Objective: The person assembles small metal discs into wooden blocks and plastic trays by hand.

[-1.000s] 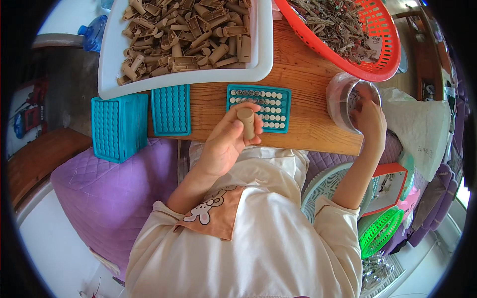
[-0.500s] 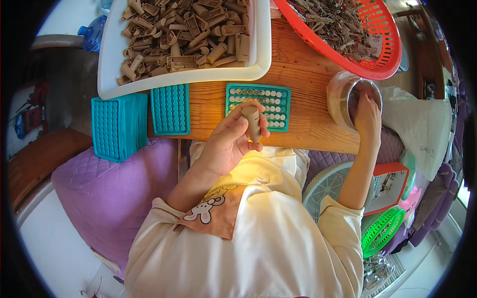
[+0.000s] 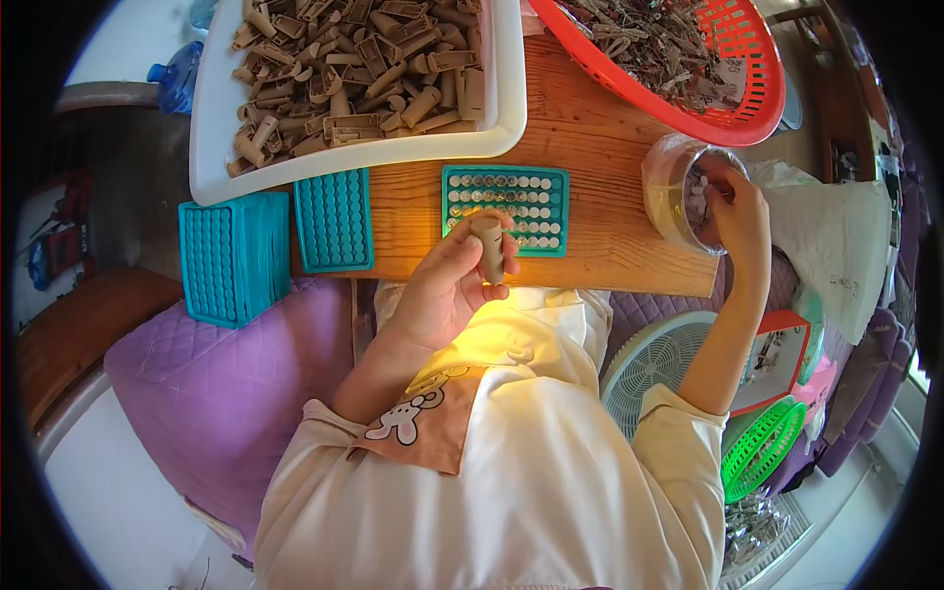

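We hold the brown tube (image 3: 493, 261) over the near edge of the table (image 3: 610, 147), in front of our chest, with its round end turned up toward our eyes, probably so that we can look at it and reach it easily. Our left hand (image 3: 447, 280) is closed on it: the thumb presses from one side and the fingers curl round the other, a light grip that seems to leave the end free. The jar (image 3: 664, 202) stands near the table's right edge, presumably to suit our right hand (image 3: 739, 221), which reaches over its rim; whether its fingertips are pinched on one of the pale bits (image 3: 696, 197) or still apart, we cannot tell. Just beyond the tube lies the tray (image 3: 562, 211) of round discs (image 3: 534, 212), likely put in the middle so either hand can get at it. The tub (image 3: 506, 98) of brown shells (image 3: 374, 59) sits farther back, its bulk perhaps better there. As for pose, our left forearm slants up from the lower left, palm turned inward and wrist fairly straight; our right arm bends at the elbow, the forearm rising steeply, and the hand tips leftward into the jar's mouth.
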A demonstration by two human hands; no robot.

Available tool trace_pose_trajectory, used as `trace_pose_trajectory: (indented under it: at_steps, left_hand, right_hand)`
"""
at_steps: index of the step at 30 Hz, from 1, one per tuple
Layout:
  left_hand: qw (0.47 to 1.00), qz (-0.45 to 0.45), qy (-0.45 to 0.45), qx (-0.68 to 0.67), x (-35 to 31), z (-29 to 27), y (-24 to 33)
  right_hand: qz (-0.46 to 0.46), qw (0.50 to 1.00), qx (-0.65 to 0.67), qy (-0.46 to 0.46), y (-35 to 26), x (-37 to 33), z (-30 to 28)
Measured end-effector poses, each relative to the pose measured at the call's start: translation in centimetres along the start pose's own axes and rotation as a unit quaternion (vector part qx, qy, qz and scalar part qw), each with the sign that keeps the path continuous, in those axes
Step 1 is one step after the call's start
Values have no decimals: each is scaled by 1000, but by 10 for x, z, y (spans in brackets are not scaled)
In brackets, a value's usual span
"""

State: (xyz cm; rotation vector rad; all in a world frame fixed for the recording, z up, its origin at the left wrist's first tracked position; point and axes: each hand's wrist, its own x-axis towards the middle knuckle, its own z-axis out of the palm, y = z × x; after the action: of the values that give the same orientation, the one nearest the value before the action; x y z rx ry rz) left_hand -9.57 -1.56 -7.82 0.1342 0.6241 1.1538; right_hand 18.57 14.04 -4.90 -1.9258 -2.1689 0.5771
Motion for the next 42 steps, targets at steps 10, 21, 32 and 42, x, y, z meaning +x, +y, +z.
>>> trace_pose_trajectory:
  at_steps: [10,21,32,42]
  left_hand:
    - [1000,-10,-8,4,-1,3,2]
    - [1000,-12,-10,6,-1,-1,0]
    - [998,-42,-3,-48,-2,-4,-2]
    - [980,-84,12,-178,1,14,-4]
  right_hand:
    - [61,940,333,-28,5,-15,-8]
    - [74,924,375,21,8,-21,-7]
    - [23,794,597,109,-7,-28,2]
    - [-86,850,519,-8,-97,-63,35]
